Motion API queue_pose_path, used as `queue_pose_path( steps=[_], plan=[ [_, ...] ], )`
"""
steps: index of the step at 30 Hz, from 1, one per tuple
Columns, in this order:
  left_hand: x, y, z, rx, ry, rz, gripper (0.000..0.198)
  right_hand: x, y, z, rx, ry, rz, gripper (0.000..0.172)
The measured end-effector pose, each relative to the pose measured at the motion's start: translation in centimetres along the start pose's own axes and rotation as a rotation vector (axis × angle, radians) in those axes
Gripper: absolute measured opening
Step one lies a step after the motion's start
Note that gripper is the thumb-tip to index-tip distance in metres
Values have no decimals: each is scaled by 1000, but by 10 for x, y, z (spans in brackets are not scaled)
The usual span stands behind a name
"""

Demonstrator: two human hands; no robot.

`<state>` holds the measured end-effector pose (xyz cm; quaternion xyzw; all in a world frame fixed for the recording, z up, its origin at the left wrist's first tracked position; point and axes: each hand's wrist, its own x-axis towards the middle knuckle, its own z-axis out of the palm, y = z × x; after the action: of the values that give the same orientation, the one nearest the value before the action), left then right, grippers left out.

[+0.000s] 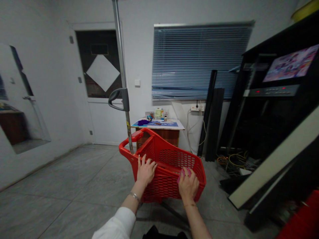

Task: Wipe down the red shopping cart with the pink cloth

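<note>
A red plastic shopping cart (163, 182) with slotted sides stands in front of me. My left hand (146, 171) rests on the near rim by the cart's handle end, its fingers spread apart over the edge. Farther right along the same rim, my right hand (188, 186) is closed around a crumpled pink cloth (181, 173), pressed against the basket's side. Much of the cloth is hidden by the fingers. The cart's red handle (124, 149) sticks out to the left. Rising past it is a metal pole (121, 53) with a grey loop grip (119, 99).
Behind the cart is a small table (180, 126) with a purple cloth (143, 122) and several bottles. To the right, a black rack (249, 116) holds a lit screen (291, 64); boards lean there above tangled cables (236, 159). A door (99, 116) is at the back left.
</note>
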<state>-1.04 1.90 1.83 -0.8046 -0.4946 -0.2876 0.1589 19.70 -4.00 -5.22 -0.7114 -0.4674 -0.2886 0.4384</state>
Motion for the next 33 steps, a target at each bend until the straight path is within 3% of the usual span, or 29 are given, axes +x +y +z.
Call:
queue_pose_path(
  steps=[5,8,11,18,20,22,26,30,33],
  plan=[
    [-1,-1,0,-9,10,-1,28,6,-83,14,78,-127,-173,32],
    [-1,-3,0,-14,14,3,28,9,-93,14,87,-171,-211,32],
    [-2,-4,0,-8,25,10,28,9,-67,6,72,-206,-223,32],
    [0,-2,2,-33,28,-1,28,4,51,-17,6,-100,-92,36],
    [0,0,2,-32,27,-2,28,2,69,-20,8,-59,-23,38],
    [0,2,1,-27,27,0,29,-1,72,-19,7,-15,43,38],
    [-1,4,-2,-24,20,-1,29,-5,28,-8,9,23,63,35],
    [-2,4,-3,-25,21,-4,28,-1,-47,7,90,-108,-111,33],
    [-2,2,-3,-18,18,1,28,5,-84,11,117,-173,-164,34]
  ],
)
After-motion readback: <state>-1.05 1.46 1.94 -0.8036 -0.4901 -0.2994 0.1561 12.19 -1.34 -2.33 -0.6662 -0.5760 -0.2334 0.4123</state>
